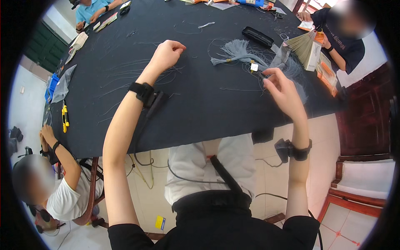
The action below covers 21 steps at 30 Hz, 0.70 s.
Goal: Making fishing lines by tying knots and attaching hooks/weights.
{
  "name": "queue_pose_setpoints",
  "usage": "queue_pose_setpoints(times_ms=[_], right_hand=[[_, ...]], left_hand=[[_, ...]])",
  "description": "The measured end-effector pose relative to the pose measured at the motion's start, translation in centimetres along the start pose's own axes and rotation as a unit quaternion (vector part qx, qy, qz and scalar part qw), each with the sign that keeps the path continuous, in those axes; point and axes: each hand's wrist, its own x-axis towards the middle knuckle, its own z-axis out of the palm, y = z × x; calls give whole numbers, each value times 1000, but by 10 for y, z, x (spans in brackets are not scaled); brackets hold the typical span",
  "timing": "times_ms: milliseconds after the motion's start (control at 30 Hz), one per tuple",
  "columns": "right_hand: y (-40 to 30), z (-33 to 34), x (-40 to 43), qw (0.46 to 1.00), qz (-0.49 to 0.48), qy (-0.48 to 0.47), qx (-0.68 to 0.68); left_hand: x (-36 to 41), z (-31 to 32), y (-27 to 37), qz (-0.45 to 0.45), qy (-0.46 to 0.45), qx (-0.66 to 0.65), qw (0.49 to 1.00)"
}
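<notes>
My left hand (167, 56) is raised above the black-covered table (200, 118), thumb and fingertips pinched together. Whether a fine thread lies between them is too small to tell. Several loose grey threads (125, 76) lie spread out beneath and left of that wrist. Over at the right, my right hand (282, 90) has its thumb and index finger apart, nearest to a bundle of grey threads (236, 51). The bundle has yellowish ties and a small white tag (254, 67). One single thread (240, 90) lies to the left of my right thumb.
A black elongated case (257, 37) and a clear plastic bag (279, 57) lie by the bundle. Yellow-handled cutters (65, 117) rest near the left edge. Co-workers sit at the left (59, 187), far left (93, 11) and right (340, 37). Cables hang below the table.
</notes>
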Motion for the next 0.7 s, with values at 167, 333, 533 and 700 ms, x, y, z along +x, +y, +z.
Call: queue_pose_setpoints(times_ms=[167,333,533,700], right_hand=[[37,-13,0,959,-34,168,-225],[54,-10,4,958,-32,121,-259],[50,-9,12,960,-2,126,-249],[57,-16,20,960,-6,92,-264]], left_hand=[[-16,11,57,108,9,117,987],[-35,34,110,192,-51,71,977],[-40,87,127,244,-162,66,954],[-31,112,117,219,-116,78,966]])
